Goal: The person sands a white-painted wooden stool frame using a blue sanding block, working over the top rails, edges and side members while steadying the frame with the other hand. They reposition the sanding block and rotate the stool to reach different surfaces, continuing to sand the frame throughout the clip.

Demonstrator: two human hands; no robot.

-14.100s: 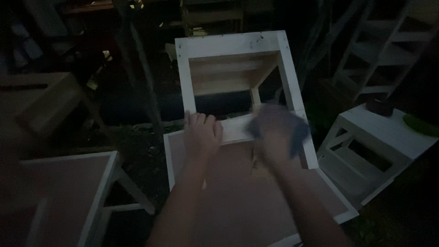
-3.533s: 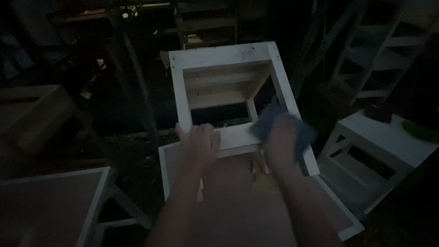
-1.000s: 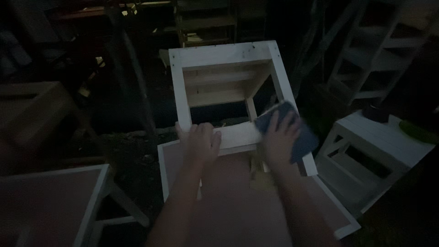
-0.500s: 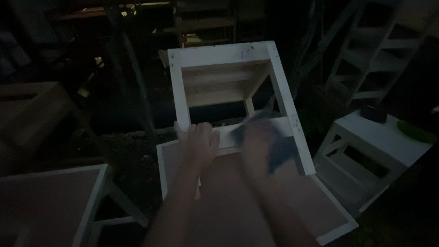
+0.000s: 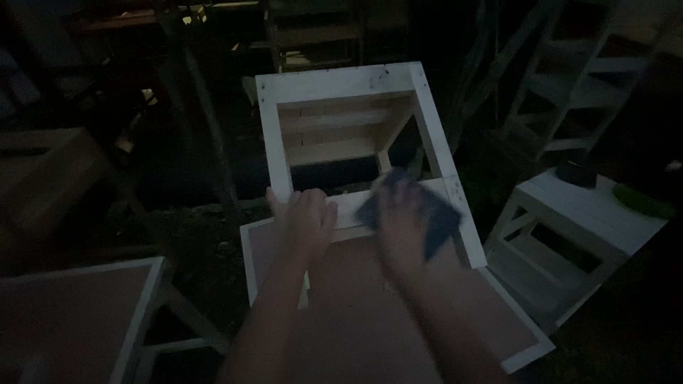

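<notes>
The right hand (image 5: pixel 402 220) is pressing a dark blue sanding sheet (image 5: pixel 409 217) flat on the white frame (image 5: pixel 341 82)'s near rail, which is running left to right. The left hand (image 5: pixel 306 220) is lying spread, holding nothing, just beside it on that rail

Both bare forearms reach forward from the lower edge. The left hand (image 5: pixel 304 220) lies flat, palm down, fingers (image 5: pixel 288 206) spread. The right hand (image 5: pixel 400 213) is blurred, fingers bent downward.
</notes>
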